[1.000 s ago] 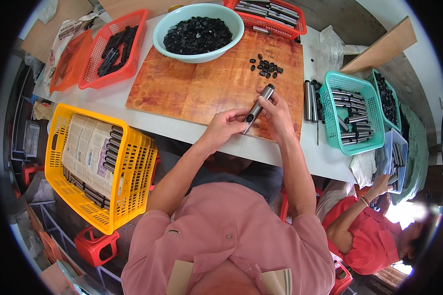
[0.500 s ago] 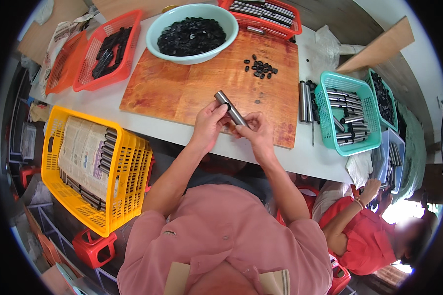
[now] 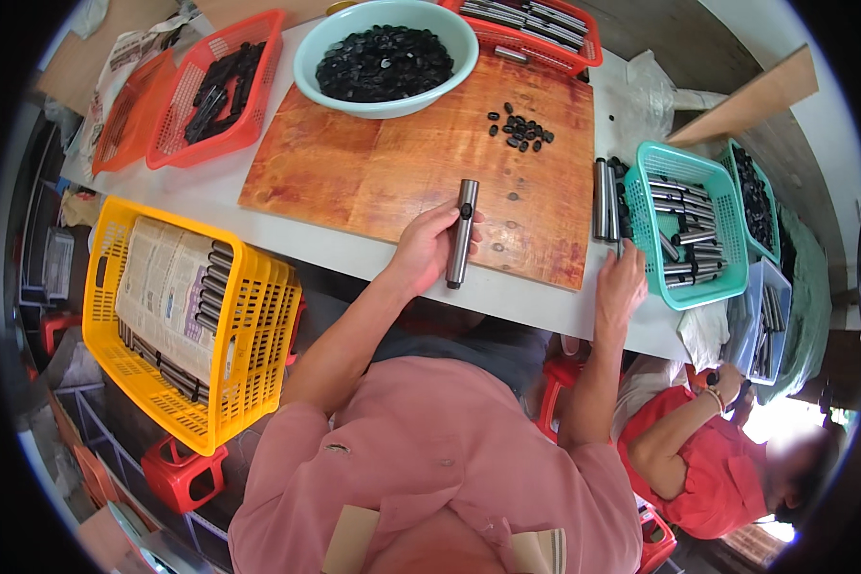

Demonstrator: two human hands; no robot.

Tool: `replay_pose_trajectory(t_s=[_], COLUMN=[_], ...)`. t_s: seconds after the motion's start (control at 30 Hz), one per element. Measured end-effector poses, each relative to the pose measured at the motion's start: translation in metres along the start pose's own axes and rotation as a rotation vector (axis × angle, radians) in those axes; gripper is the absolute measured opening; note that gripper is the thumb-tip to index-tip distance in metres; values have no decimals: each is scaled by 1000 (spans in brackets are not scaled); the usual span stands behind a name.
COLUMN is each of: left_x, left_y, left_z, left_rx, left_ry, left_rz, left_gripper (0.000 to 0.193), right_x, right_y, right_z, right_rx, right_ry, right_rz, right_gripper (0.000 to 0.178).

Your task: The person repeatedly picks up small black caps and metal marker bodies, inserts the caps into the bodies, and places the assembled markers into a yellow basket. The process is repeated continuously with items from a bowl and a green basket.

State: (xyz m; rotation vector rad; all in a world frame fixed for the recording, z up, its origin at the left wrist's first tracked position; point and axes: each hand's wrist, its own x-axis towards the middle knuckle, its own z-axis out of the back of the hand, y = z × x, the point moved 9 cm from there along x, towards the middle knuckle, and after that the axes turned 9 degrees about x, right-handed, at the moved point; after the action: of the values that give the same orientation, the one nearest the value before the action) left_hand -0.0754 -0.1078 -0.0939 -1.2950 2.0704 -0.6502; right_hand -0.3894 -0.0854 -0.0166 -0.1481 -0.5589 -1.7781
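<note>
My left hand (image 3: 429, 247) grips a shiny metal tube (image 3: 461, 239), held nearly upright over the front edge of the wooden board. A black oval piece (image 3: 466, 211) sits in the tube's side, and the lower end looks dark. To the right, my right hand (image 3: 623, 287) is at the table's edge with its fingers closed on a thin dark rod (image 3: 619, 247); only the rod's tip shows. Just beyond that hand stand metal tubes (image 3: 606, 199) side by side, with black pieces (image 3: 622, 170) along them.
On the wooden board (image 3: 354, 182) lie loose black oval pieces (image 3: 521, 131). Behind are a pale green basin (image 3: 306, 86) of black pieces and red baskets (image 3: 167, 143). A green basket (image 3: 652, 273) of tubes stands right, a yellow crate (image 3: 222, 383) left. A co-worker in red (image 3: 698, 469) sits at right.
My right hand has let go of the tube and moved right to the thin rod on the table. My left hand now holds the tube alone, turned more upright.
</note>
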Motion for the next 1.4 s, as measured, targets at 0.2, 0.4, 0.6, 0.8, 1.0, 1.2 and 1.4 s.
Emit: replay_pose_trajectory(t_s=[0.2, 0.4, 0.6, 0.8, 1.0, 1.2, 1.4], left_x=[1, 0, 2, 5, 2, 3, 2], left_y=[1, -1, -2, 3, 0, 1, 1], left_z=[4, 2, 0, 4, -1, 2, 0], left_rx=[-17, -4, -12, 45, 36, 20, -11], left_ry=[-14, -42, -5, 0, -25, 2, -16], left_rz=[7, 2, -13, -11, 9, 3, 6], left_gripper=[37, 26, 25, 28, 28, 32, 30], right_x=[1, 7, 5, -6, -18, -17, -16], right_y=[-24, -35, -31, -40, -53, -15, 34], right_z=[-21, -29, -20, -9, -14, -26, -45], right_rx=[-41, -82, -84, -22, 659, 1762, 1943], right_ry=[116, 172, 149, 228, 370, 422, 379], right_rz=[-96, -113, -135, -225, -424, -650, -555], right_gripper=[27, 23, 16, 17, 38, 25, 15])
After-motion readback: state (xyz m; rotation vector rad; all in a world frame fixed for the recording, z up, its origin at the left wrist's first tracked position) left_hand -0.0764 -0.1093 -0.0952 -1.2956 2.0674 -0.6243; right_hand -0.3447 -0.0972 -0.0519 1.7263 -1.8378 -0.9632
